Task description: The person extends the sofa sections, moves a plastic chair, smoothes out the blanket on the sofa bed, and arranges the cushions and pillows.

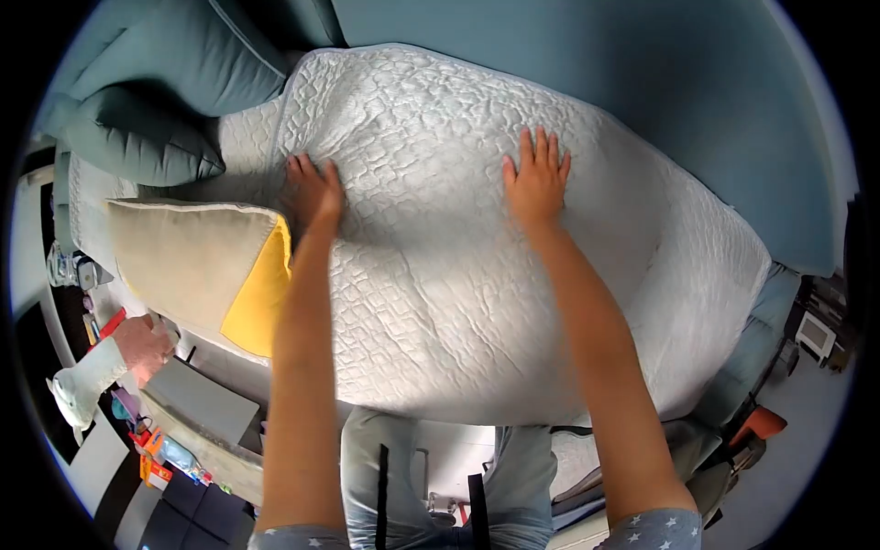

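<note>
A white quilted sofa cover [422, 266] lies spread over the seat of a blue-green sofa [587, 46], with wrinkles across its middle. My left hand [313, 191] rests on the cover near its left part, fingers somewhat bent and apart, close to the corner of a beige and yellow cushion [197, 257]. Farther right, my right hand [537, 179] lies flat on the cover with its fingers spread. Neither hand holds anything.
Blue-green cushions [147, 137] sit at the sofa's left end. At lower left, a table [211, 449] carries several small items, with a plush toy [92, 376] nearby. A white-framed device [814, 335] and an orange object [759, 425] are at far right.
</note>
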A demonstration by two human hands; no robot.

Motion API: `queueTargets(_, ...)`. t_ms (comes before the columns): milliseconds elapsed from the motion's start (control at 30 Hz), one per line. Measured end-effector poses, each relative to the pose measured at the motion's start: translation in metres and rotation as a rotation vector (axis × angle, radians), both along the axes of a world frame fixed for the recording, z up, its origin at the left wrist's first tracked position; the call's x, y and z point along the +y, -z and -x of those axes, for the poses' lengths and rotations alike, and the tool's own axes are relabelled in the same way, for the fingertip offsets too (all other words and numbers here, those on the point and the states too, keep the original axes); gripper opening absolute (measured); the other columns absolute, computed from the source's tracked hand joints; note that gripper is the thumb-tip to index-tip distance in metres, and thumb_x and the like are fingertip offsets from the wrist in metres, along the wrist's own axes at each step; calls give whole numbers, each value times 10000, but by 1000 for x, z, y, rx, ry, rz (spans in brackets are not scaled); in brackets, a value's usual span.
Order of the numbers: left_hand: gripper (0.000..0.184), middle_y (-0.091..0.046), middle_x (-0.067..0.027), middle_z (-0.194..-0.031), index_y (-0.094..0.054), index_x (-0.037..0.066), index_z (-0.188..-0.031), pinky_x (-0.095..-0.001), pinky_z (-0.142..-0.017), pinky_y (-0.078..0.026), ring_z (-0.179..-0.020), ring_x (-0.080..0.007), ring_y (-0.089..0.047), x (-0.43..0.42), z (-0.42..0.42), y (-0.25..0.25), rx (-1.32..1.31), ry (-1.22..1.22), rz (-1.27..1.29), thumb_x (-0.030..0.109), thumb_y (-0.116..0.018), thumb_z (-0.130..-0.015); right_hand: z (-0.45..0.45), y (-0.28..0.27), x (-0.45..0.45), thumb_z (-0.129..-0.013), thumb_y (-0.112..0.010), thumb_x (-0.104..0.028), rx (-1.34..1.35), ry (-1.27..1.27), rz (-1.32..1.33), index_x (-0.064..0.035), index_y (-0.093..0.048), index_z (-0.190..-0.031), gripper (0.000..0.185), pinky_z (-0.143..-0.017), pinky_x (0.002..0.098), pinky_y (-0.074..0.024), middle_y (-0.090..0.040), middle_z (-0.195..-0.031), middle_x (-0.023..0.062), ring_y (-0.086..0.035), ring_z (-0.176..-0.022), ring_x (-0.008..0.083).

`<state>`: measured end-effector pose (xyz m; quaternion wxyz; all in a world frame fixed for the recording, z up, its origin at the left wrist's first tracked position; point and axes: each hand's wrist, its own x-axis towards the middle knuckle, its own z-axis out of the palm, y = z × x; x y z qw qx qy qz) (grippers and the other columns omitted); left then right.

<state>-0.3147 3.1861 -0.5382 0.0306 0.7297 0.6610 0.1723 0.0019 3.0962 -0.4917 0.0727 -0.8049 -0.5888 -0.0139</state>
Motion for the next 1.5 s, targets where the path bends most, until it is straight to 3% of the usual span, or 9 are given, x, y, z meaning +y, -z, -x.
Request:
queueTargets(333, 453, -459, -135, -1265, -482, 61, -1215, -526, -933, -343, -1201, -283, -403, 22, 9, -47, 338, 11, 137, 312, -508, -839, 23, 3, 97, -902, -377, -440, 79, 33, 173, -176, -342, -1372, 540, -1089, 486, -124, -333, -1419, 75, -231, -1336, 294)
queueTargets(400, 437, -468, -162, -1257, -487, 76, -1219, -459, -972, -338, -1156, -315, -450, 40, 5, -61, -60, 396, -4, 255, -521, -822, 40, 5, 94, -904, -375, -433, 81, -13, 114, -183, -355, -1366, 525, -1089, 484, -123, -334, -1419, 70, -233, -1335, 292)
queueTargets(500, 491, -429, -196, -1302, -464, 91, -1263, -454, -1001, -322, -1189, -334, -429, 52, -8, -39, 103, 621, 2, 312, -529, -830, 52, 12, 97, -909, -372, -415, 88, -64, 51, -193, -383, -1352, 497, -1090, 482, -122, -336, -1420, 57, -237, -1333, 289)
queueTargets(667, 622, -348, -205, -1377, -362, 111, -1353, -466, -1027, -292, -1249, -344, -373, 77, -9, 6, 114, 267, 98, 485, -450, -864, 31, 20, 121, -902, -384, -415, 258, -85, 26, -190, -421, -1328, 483, -1095, 416, -153, -353, -1411, 43, -257, -1327, 239)
queueTargets(800, 623, -319, -188, -1406, -278, 113, -1393, -453, -1045, -268, -1261, -331, -366, 101, -33, -52, 276, 145, 620, 476, -371, -894, 9, -6, 116, -875, -482, -303, 545, -87, -81, -112, -437, -1300, 468, -1070, 436, -218, -363, -1402, 76, -312, -1300, 250)
queueTargets(933, 622, -332, -159, -1405, -325, 123, -1372, -507, -1054, -229, -1281, -310, -340, 14, -56, -93, 332, 413, 4, 246, -535, -799, 5, -43, 1, -803, -559, -166, 313, -35, -237, -69, -434, -1286, 508, -1054, 479, -229, -373, -1383, 121, -318, -1295, 291)
queueTargets(1200, 586, -277, -98, -1445, -391, 194, -1344, -563, -1049, -188, -1325, -284, -276, -198, -49, -58, 344, 647, 336, 281, -540, -784, -1, -32, -292, -820, -545, -186, 76, 386, 318, -102, -372, -1337, 552, -1027, 545, -243, -323, -1404, 150, -291, -1294, 350)
queueTargets(1367, 541, -338, -117, -1406, -345, 174, -1355, -535, -988, -304, -1290, -304, -324, -156, -42, -77, 594, -69, 528, 361, -466, -862, -89, -63, -395, -867, -500, -238, 373, 1320, 544, -115, -375, -1337, 502, -966, 542, -331, -386, -1360, 145, -388, -1237, 314)
queueTargets(1500, 272, -504, -115, -1190, -545, 80, -1090, -413, -881, -427, -1135, -254, -478, -147, -37, -135, 842, 283, 587, 187, -445, -861, -143, -84, -481, -853, -517, -222, 437, 918, 343, -61, -360, -1331, 528, -972, 514, -340, -413, -1328, 174, -406, -1214, 335)
